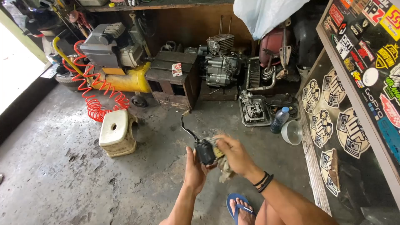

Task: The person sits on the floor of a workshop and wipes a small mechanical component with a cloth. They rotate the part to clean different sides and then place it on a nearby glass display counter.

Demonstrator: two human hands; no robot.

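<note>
Nearest to us, one foot in a blue flip-flop [239, 207] rests on the concrete floor [54, 175], just below our two hands. Above it we hold one small black box-shaped part [205, 151] between both hands, over the floor. Our left hand [194, 168] cups it from below and behind, fingers closed around its underside. Our right hand [234, 155] comes over the top, its fingers pinching a dirty rag [225, 168] against the part's right side; the rag hangs down between the hands. One black cable [186, 127] runs from the part's top up and away from us. On the right wrist we count two dark bands [263, 182].

Farther out, one cream plastic stool [118, 132] stands to the left, one red coiled hose [93, 96] beyond it, leading to one yellow compressor [114, 62]. To the right we see one blue-capped bottle [279, 119] beside one clear funnel [291, 132], and one engine [221, 62] at the back.
</note>
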